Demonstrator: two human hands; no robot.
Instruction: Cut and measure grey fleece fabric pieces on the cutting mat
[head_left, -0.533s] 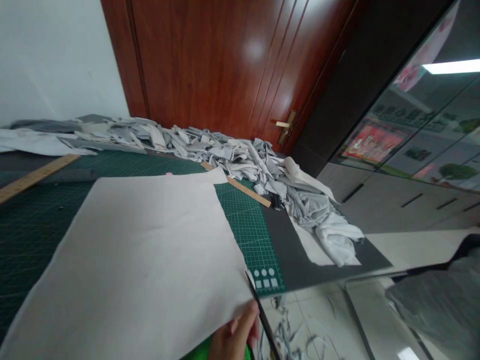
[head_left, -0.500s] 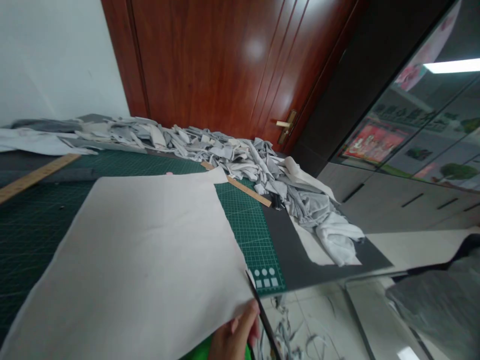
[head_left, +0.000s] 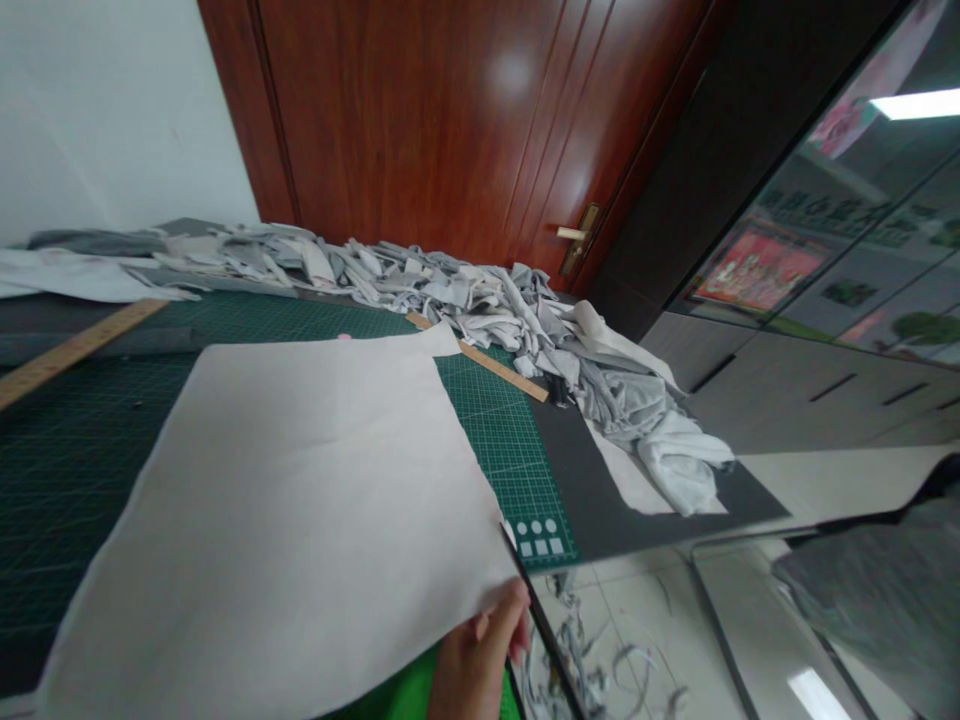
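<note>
Head view: left hand (head_left: 480,650), grip closed, pinches the white cloth (head_left: 300,520).

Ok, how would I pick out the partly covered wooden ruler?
Below the reddish-brown wooden door runs a heap of grey and white fabric scraps. Along its near edge, on the green gridded mat, lies the tan wooden ruler. Unlike the yellowish ruler at far left, it passes under a corner of the white cloth.

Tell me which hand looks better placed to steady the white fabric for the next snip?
Left, I'd judge: the left hand pinches the white fabric at its edge, right beside the dark scissors. The right hand is out of view.
</note>
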